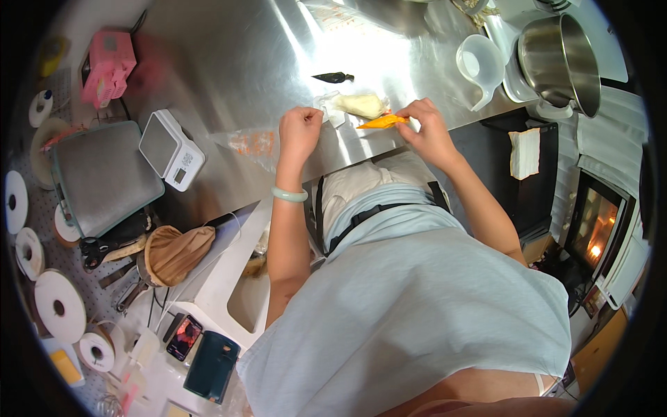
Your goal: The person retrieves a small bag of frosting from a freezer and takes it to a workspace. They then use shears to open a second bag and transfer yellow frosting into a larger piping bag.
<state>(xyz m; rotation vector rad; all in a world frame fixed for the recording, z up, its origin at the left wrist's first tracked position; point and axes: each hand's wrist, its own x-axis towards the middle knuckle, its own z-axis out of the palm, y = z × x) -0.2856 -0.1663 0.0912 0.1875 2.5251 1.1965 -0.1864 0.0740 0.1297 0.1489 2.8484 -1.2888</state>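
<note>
My right hand [425, 126] pinches the tied end of a small orange piping bag [381, 122], its pointed tip toward the left. Just beyond lies a larger piping bag with pale cream filling [361, 105], beside a crumpled white tissue [336, 119]. Farther off on the steel table is a small black piping bag [335, 77]. My left hand [300, 131], above a green bangle, is closed with its fingers curled in; whatever they may hold is hidden. A clear plastic bag with orange print [249, 144] lies flat to the left of that wrist.
On the left are a white kitchen scale [182, 156], a grey tray [104, 174] and ribbon spools [60, 306]. A clear measuring jug [481, 64] and a steel pot [549, 62] stand at the far right. The steel table's [229, 76] front edge runs close to my body.
</note>
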